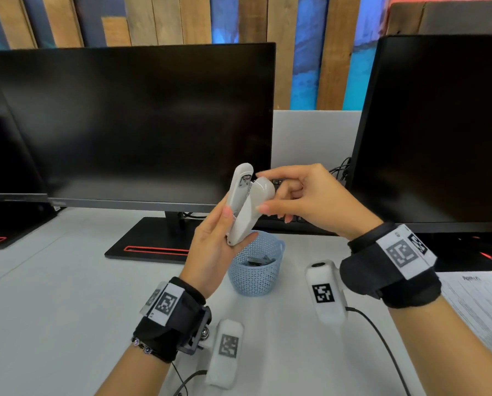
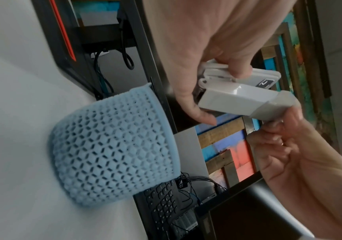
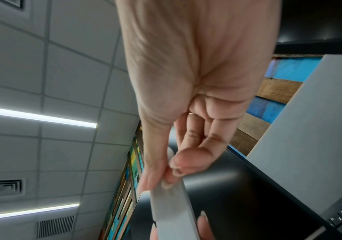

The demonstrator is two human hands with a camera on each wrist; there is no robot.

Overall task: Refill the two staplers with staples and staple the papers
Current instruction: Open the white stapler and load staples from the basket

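Observation:
A white stapler (image 1: 246, 202) (image 2: 238, 94) is held up in the air in front of the middle monitor, hinged partly apart. My left hand (image 1: 214, 244) (image 2: 203, 68) grips its lower end from below. My right hand (image 1: 290, 192) (image 2: 289, 138) (image 3: 172, 170) pinches the rounded top cover (image 3: 170, 209) near its tip between thumb and fingers. Below them stands a light blue mesh basket (image 1: 256, 270) (image 2: 112, 146) with grey staple strips (image 1: 257, 260) inside. Printed papers (image 1: 479, 307) lie at the right edge of the table. No second stapler shows.
Three dark monitors (image 1: 142, 124) stand along the back, with a black keyboard (image 1: 285, 221) (image 2: 162, 203) behind the basket. Cables trail from the wrist cameras over the white table (image 1: 53, 295). A grey divider (image 1: 313, 138) stands between the monitors.

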